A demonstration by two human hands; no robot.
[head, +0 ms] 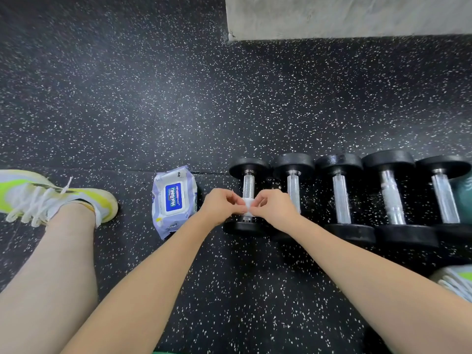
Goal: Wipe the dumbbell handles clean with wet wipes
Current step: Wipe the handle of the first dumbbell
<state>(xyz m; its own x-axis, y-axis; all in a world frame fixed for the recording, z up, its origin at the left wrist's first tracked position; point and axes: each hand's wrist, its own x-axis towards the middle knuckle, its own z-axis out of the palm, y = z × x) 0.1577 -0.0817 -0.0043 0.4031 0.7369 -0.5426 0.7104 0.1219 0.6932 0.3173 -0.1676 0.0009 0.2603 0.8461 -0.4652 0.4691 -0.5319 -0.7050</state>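
Note:
Several black dumbbells with chrome handles lie side by side on the floor. Over the leftmost dumbbell [248, 183], my left hand [221, 206] and my right hand [273, 207] both pinch a small folded white wet wipe [247, 206]. The wipe sits above the lower part of that handle; whether it touches the metal I cannot tell. The neighbouring dumbbell [293, 186] is partly hidden by my right hand. A purple and white wet wipe pack [174, 200] with a blue label lies flat just left of my left hand, lid closed.
Three more dumbbells [342, 198] extend to the right edge, one handle [390, 198] showing white on it. My left leg and yellow-white shoe [51, 198] are at far left, another shoe [457, 279] at lower right. A grey concrete wall base [344, 16] is at upper right.

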